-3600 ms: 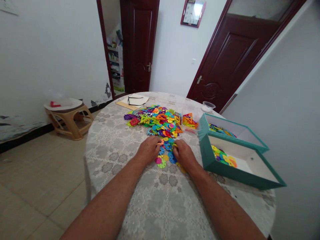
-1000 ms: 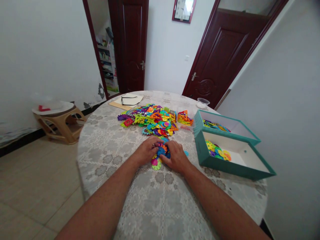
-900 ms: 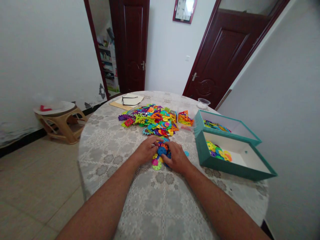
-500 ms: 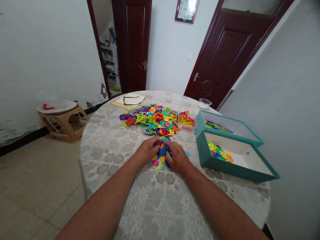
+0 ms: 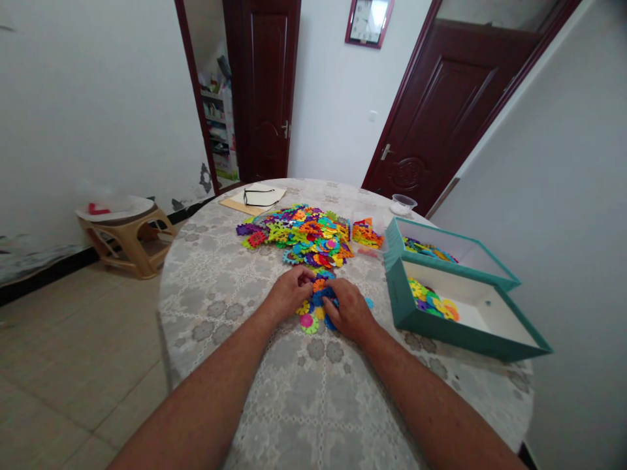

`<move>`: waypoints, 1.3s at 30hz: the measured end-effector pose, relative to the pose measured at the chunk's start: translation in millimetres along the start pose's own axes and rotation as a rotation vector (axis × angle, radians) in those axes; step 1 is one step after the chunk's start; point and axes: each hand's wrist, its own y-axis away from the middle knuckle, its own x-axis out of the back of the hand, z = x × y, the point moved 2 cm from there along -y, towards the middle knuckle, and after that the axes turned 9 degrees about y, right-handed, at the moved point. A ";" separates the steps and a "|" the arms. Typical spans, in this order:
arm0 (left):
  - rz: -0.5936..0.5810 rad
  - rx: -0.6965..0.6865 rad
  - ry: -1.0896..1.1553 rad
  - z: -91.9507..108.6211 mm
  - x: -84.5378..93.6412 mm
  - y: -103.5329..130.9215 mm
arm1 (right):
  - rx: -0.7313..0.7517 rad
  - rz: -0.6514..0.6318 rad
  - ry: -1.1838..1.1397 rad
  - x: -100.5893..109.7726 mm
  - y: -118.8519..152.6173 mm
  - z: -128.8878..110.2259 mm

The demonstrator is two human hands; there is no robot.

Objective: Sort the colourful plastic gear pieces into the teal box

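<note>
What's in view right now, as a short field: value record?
left hand: beside orange toothed disc, contact unclear
right hand: fingers at blue toothed disc, grip unclear
main pile: mixed-color plastic pieces, beyond hands
open teal boxes: two, on the right, pieces inside
eyeglasses: on paper, far left

Two hands [image 5: 288, 292], two teal boxes [image 5: 455, 337], one clock [image 5: 368, 23], one stool [image 5: 132, 249]
</note>
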 end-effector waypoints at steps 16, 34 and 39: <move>-0.009 -0.222 -0.141 7.9 -3.8 6.2 | -0.107 0.061 -0.118 0.7 2.6 4.1; -0.037 -0.377 -0.336 7.3 -4.0 9.3 | -0.020 -0.086 -0.005 4.1 -5.6 -2.6; 0.014 -0.424 -0.410 6.6 1.6 7.7 | -0.044 -0.103 -0.059 6.6 -5.5 -5.0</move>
